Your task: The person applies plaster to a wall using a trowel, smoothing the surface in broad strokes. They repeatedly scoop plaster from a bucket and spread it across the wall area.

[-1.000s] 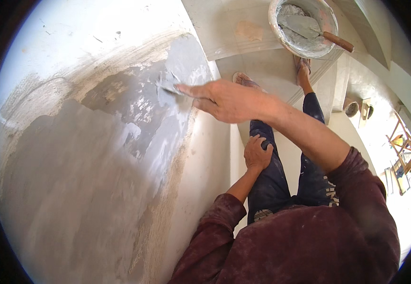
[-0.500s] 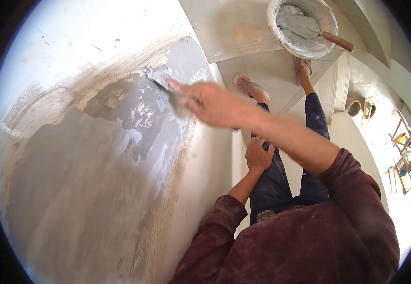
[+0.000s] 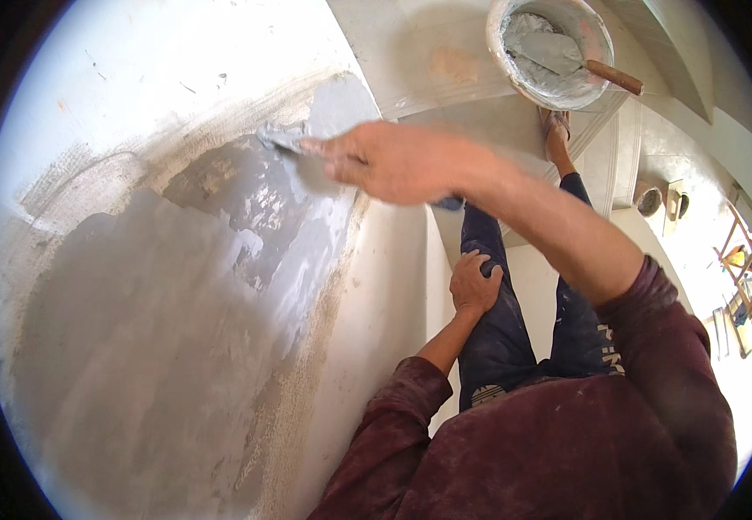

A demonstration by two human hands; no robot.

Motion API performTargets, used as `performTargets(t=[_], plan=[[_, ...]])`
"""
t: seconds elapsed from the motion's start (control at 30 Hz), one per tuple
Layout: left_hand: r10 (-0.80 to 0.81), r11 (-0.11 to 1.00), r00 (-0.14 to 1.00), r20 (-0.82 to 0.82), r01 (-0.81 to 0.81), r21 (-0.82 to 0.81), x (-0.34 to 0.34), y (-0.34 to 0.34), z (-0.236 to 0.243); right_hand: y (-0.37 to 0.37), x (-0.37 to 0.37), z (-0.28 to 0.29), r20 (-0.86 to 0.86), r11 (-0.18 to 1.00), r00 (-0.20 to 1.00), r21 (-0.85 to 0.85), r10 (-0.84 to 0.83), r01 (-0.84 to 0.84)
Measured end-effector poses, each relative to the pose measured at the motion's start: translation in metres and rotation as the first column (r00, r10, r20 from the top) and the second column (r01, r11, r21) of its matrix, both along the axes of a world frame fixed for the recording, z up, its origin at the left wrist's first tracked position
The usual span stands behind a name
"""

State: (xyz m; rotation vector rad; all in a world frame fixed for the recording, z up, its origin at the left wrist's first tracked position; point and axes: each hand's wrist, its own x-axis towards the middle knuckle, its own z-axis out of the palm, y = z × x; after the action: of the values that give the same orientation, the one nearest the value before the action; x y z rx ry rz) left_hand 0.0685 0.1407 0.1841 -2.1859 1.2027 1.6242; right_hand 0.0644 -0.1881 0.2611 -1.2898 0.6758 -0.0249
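Right hand gripping a putty knife, blade pressed on wet grey plaster of the wall, left hand resting fingers-curled on knee, bucket with trowel beyond.

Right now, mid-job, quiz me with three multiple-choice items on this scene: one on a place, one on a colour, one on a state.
1. Where does the left hand rest?
A. on the thigh
B. on the wall
C. in the bucket

2. What colour is the wet plaster on the wall?
A. red
B. grey
C. green

3. What is the right hand doing?
A. hanging empty
B. gripping the bucket
C. pressing a blade to the wall

Answers: 1 A, its fingers lie on the blue trouser leg. 2 B, the smeared patch is grey. 3 C, the blade tip meets the plaster.
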Motion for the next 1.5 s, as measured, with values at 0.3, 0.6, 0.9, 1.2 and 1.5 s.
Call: performTargets(t=[0.3, 0.6, 0.9, 1.2, 1.5], plan=[[-0.056, 0.973, 0.998, 0.014, 0.052, 0.225, -0.002, 0.002, -0.001, 0.063, -0.019, 0.026, 0.227, 0.967, 0.94, 0.056, -0.255, 0.249], [0.027, 0.961, 1.0, 0.016, -0.021, -0.276, -0.008, 0.024, -0.016, 0.11, 0.036, 0.043, 0.095, 0.92, 0.919, -0.053, -0.384, 0.389], [0.019, 0.999, 1.0, -0.004, -0.018, 0.044, -0.001, -0.004, -0.004, 0.034, -0.011, 0.027, 0.106, 0.904, 0.952, -0.298, -0.288, 0.307], [-0.098, 0.981, 0.995, 0.026, 0.092, 0.172, -0.007, -0.011, 0.002, 0.051, -0.016, 0.033, 0.168, 0.999, 0.985, -0.01, 0.041, -0.04], [-0.072, 0.98, 0.997, -0.016, 0.068, -0.188, -0.007, 0.041, -0.022, 0.089, 0.009, 0.038, 0.125, 0.941, 0.933, 0.048, -0.338, 0.335]])
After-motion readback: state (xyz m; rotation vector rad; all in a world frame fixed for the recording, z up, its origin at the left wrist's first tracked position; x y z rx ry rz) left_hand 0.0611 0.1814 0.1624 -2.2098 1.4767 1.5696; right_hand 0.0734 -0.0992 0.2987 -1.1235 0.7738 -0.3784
